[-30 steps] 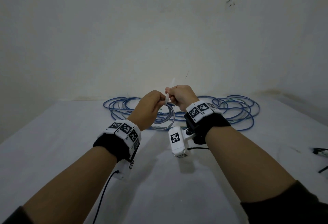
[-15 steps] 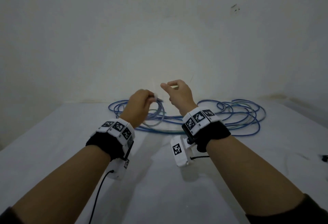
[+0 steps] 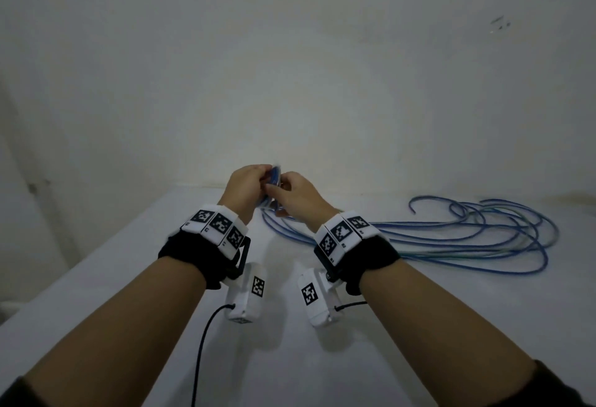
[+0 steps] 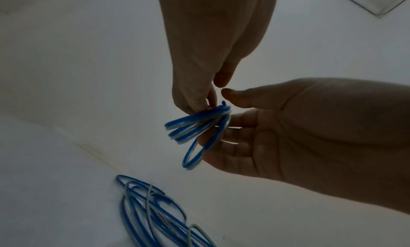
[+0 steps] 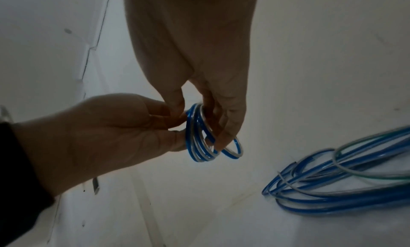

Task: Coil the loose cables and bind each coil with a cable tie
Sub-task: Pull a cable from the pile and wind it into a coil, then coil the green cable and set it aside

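Observation:
A small coil of blue cable [image 3: 275,177] is held in the air between both hands. My left hand [image 3: 266,176] pinches its top edge with thumb and fingertips [image 4: 207,102]. My right hand [image 3: 283,185] has its fingers curled through and round the loops, seen in the right wrist view as fingers [image 5: 221,128] on the coil [image 5: 199,145]. The rest of the blue cable [image 3: 467,239] lies in long loose loops on the white table [image 3: 96,271] to the right. I cannot make out a cable tie.
A plain wall rises just behind the table's far edge [image 3: 200,185]. A black lead [image 3: 200,342] hangs from my left wrist camera over the near table surface. The loose cable heap also shows below the hands [image 4: 155,212] [image 5: 332,189].
The hands, apart half a second ago, have come together on the small coil and lifted it. The view has swung left, so the loose cable now lies to the right.

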Demonstrator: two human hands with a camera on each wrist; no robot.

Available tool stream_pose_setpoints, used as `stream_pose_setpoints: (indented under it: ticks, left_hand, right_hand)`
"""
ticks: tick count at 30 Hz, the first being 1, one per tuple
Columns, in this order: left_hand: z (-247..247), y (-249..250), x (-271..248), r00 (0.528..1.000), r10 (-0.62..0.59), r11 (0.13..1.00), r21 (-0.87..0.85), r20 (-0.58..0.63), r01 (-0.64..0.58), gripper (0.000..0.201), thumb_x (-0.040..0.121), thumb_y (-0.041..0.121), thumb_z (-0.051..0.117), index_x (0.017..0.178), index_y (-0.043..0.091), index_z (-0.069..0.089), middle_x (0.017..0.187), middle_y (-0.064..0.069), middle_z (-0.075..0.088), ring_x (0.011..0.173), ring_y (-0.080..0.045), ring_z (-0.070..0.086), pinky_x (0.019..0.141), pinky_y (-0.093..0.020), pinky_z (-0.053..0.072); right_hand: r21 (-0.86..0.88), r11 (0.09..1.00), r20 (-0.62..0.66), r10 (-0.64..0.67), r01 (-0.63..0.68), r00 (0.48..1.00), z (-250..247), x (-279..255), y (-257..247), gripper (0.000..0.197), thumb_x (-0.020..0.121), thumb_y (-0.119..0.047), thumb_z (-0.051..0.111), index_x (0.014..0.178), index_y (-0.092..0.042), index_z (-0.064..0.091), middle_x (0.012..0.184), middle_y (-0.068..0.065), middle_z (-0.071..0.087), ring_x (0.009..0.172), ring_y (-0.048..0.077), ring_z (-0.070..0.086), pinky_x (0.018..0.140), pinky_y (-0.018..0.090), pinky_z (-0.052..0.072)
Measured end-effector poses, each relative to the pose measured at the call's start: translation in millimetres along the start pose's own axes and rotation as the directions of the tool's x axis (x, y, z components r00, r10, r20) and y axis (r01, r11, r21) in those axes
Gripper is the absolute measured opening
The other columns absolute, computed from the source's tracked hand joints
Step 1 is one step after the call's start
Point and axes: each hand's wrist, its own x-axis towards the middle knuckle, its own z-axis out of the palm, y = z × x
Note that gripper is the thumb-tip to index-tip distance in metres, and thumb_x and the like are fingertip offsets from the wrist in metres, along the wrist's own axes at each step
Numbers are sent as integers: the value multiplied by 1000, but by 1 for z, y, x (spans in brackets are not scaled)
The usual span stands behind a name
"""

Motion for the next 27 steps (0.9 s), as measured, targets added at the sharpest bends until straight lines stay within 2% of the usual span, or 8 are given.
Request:
stream_pose_setpoints:
  ticks: [3, 7, 10, 13, 16, 19, 23, 27]
  left_hand:
    - [-23, 1, 6, 997, 50, 989, 133, 58, -58, 29, 96, 6, 35, 93, 8, 64, 95, -9, 62, 88, -20, 59, 77, -32, 49]
    - [-65, -6, 30, 987, 159, 873, 466, 3, -142, 31, 96, 16, 41, 123, 12, 57, 125, -7, 55, 119, -22, 50, 102, -36, 40]
    - [-99, -9, 48, 990, 101, 798, 603, -96, -23, 44, 98, 33, 40, 136, 13, 41, 143, -12, 39, 129, -28, 41, 107, -37, 33]
    - [-122, -10, 59, 996, -37, 878, 473, -83, 72, 40, 99, 31, 38, 132, 10, 45, 124, -14, 54, 100, -24, 59, 93, -40, 48]
    - [-142, -15, 69, 991, -10, 886, 458, -133, 71, 35, 94, 18, 51, 126, 3, 51, 91, -10, 58, 74, -17, 57, 72, -31, 52]
    - [-166, -26, 82, 980, 12, 804, 585, -199, 109, 40, 86, 23, 65, 121, 7, 53, 93, -14, 61, 75, -24, 61, 67, -32, 54]
    - [-191, -36, 97, 971, -48, 632, 745, -235, 212, 36, 88, 34, 60, 69, 4, 57, 82, -22, 65, 63, -25, 62, 71, -39, 58]
    - [-207, -51, 106, 955, -182, 538, 789, -236, 297, 33, 89, 27, 60, 75, -2, 62, 79, -19, 63, 73, -29, 62, 77, -41, 57]
  right_hand:
    - [-20, 1000, -31, 16, -16, 999, 15, 18, -1, 18, 88, -12, 60, 74, -15, 48, 72, 9, 59, 66, 24, 58, 62, 38, 51]
    - [39, 995, 33, 89, -90, 995, 35, 45, -1, 6, 87, -4, 53, 93, -6, 52, 83, 17, 61, 68, 24, 59, 58, 28, 50]
    - [215, 964, 132, 133, -160, 982, 53, 62, -1, 13, 91, -1, 49, 102, -6, 54, 78, 9, 61, 67, 19, 59, 61, 26, 50]
    - [322, 922, 198, 157, -216, 968, 73, 77, 4, 13, 93, 0, 46, 104, -4, 52, 79, 8, 60, 69, 19, 59, 66, 28, 51]
    - [332, 906, 166, 217, -261, 962, 96, 91, 9, 7, 91, 3, 49, 94, -3, 50, 79, 11, 58, 67, 20, 60, 69, 32, 55]
    - [285, 901, 116, 307, -328, 945, 120, 113, 21, 20, 88, 6, 54, 73, -6, 48, 75, 13, 56, 64, 25, 60, 74, 40, 56]
    - [5, 921, 162, 383, -389, 909, 148, 134, 38, 8, 85, -4, 63, 78, -1, 61, 75, 15, 62, 71, 27, 62, 82, 41, 57]
    - [-102, 893, 179, 450, -439, 875, 167, 145, 56, 15, 81, -5, 69, 86, 8, 65, 79, 21, 66, 69, 29, 65, 82, 46, 56]
